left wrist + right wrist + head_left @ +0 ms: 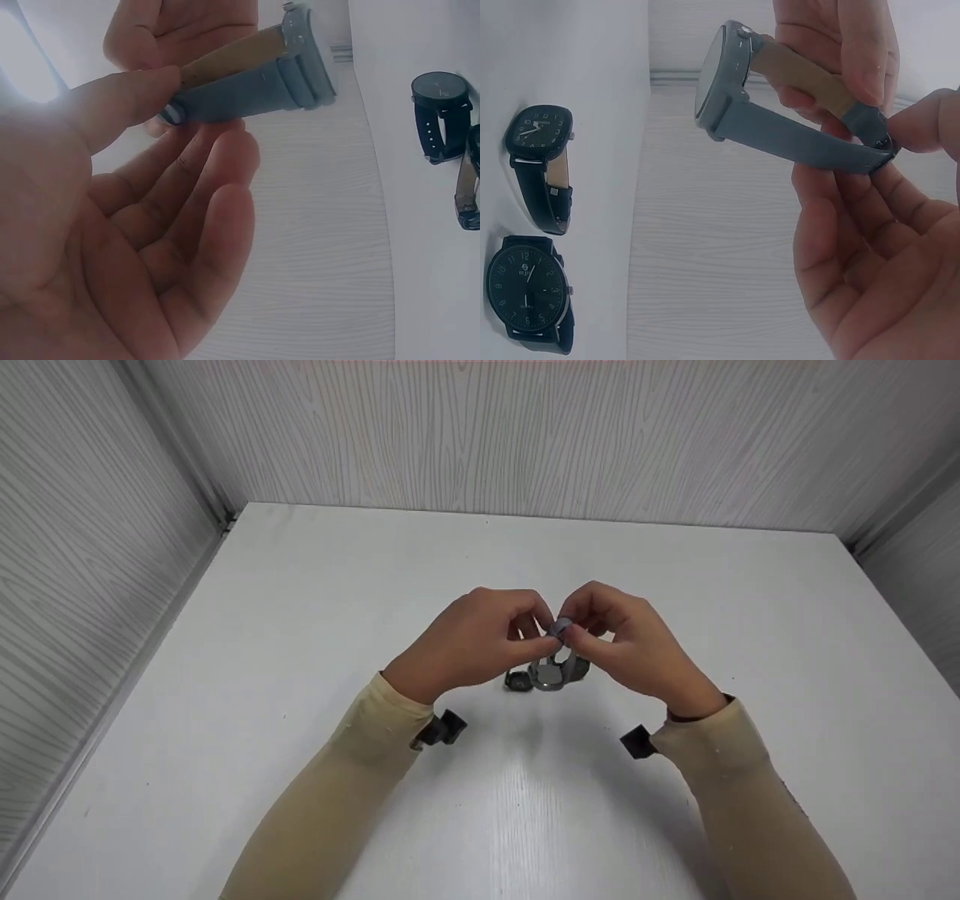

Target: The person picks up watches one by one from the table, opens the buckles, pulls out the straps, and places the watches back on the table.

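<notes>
A grey wristwatch hangs between the two hands, its face lowest in the head view. Its grey strap has a tan lining and bends into a loop, with the ends brought together at the buckle. My left hand pinches the strap ends between thumb and fingers. From the other side my right hand pinches the same spot, its thumb against the strap. In the left wrist view, the left thumb lies over the strap ends, partly hiding the buckle.
Two black watches lie on the white table beneath the hands: one with a squarish dial, one with a round dial. Pale wood-grain walls enclose the table at back and sides. Small black cameras project from the sleeves.
</notes>
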A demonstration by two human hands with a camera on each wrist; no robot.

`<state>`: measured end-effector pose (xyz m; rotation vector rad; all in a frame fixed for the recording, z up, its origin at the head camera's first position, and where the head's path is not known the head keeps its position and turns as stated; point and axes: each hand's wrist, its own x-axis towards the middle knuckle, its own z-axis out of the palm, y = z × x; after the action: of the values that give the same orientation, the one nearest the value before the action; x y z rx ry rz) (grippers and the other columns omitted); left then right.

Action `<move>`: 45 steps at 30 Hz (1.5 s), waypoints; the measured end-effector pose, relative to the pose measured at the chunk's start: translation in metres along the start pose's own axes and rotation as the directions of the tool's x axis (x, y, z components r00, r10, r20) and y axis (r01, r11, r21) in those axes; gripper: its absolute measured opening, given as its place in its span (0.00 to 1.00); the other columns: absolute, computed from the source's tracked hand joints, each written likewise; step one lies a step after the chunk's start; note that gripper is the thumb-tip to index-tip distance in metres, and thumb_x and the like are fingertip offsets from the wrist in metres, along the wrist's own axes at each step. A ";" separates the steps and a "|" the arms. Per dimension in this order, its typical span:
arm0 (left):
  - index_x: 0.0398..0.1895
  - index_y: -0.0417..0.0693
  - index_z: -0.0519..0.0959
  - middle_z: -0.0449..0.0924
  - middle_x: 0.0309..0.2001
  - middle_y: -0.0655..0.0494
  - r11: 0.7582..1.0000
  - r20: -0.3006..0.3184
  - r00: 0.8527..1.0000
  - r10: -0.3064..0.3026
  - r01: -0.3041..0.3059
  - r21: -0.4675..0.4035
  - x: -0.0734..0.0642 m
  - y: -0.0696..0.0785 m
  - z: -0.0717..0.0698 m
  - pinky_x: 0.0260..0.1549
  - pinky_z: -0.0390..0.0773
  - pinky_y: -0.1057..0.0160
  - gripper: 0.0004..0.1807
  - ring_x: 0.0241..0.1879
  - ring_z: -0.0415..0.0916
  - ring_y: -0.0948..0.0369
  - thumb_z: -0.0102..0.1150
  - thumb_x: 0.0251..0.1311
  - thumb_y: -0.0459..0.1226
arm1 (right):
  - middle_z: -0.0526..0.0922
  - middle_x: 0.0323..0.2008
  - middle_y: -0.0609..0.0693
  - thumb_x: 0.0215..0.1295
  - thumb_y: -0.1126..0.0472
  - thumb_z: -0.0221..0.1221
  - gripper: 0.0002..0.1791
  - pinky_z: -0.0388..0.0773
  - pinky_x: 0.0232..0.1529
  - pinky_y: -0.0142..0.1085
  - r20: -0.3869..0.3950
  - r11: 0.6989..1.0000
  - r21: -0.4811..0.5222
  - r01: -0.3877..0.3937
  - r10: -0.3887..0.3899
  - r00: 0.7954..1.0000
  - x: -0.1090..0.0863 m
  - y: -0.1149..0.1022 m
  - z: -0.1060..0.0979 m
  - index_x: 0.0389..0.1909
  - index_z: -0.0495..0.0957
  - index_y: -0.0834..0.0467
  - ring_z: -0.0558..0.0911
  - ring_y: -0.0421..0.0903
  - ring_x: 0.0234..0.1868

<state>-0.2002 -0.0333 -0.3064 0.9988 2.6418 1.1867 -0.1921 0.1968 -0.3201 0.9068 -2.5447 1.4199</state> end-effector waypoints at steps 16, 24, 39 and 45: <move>0.45 0.57 0.84 0.85 0.31 0.65 0.998 0.031 1.000 -0.007 0.005 0.060 -0.002 0.000 0.003 0.33 0.76 0.62 0.07 0.29 0.78 0.66 0.62 0.71 0.47 | 0.84 0.34 0.45 0.72 0.64 0.60 0.02 0.77 0.33 0.35 0.079 0.997 -0.074 -0.039 0.045 0.996 0.000 -0.001 0.001 0.41 0.80 0.58 0.82 0.44 0.32; 0.45 0.57 0.83 0.87 0.34 0.65 1.000 -0.033 0.999 0.016 -0.015 0.015 -0.002 0.001 0.004 0.34 0.78 0.62 0.05 0.33 0.81 0.67 0.63 0.71 0.44 | 0.83 0.37 0.43 0.72 0.63 0.62 0.03 0.78 0.36 0.36 0.026 1.000 -0.014 -0.013 0.013 1.000 0.001 -0.004 0.002 0.42 0.80 0.58 0.83 0.45 0.37; 0.43 0.55 0.84 0.85 0.27 0.69 0.998 -0.127 0.990 0.055 -0.053 0.015 0.000 0.001 0.008 0.28 0.74 0.64 0.07 0.25 0.77 0.69 0.62 0.70 0.45 | 0.84 0.38 0.48 0.73 0.62 0.62 0.08 0.79 0.38 0.36 -0.018 0.995 0.086 -0.040 0.042 0.999 0.001 -0.001 0.003 0.49 0.80 0.59 0.83 0.50 0.39; 0.41 0.54 0.85 0.85 0.28 0.68 0.998 -0.107 0.993 0.043 -0.039 0.046 0.001 0.002 0.009 0.30 0.75 0.64 0.08 0.26 0.78 0.70 0.63 0.69 0.46 | 0.85 0.36 0.45 0.72 0.63 0.62 0.04 0.78 0.38 0.37 -0.028 0.999 0.026 -0.048 0.049 0.998 0.000 -0.002 0.003 0.44 0.82 0.57 0.83 0.46 0.38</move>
<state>-0.1970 -0.0265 -0.3110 1.0293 2.7533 1.2303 -0.1904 0.1932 -0.3200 0.8281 -2.5506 1.4703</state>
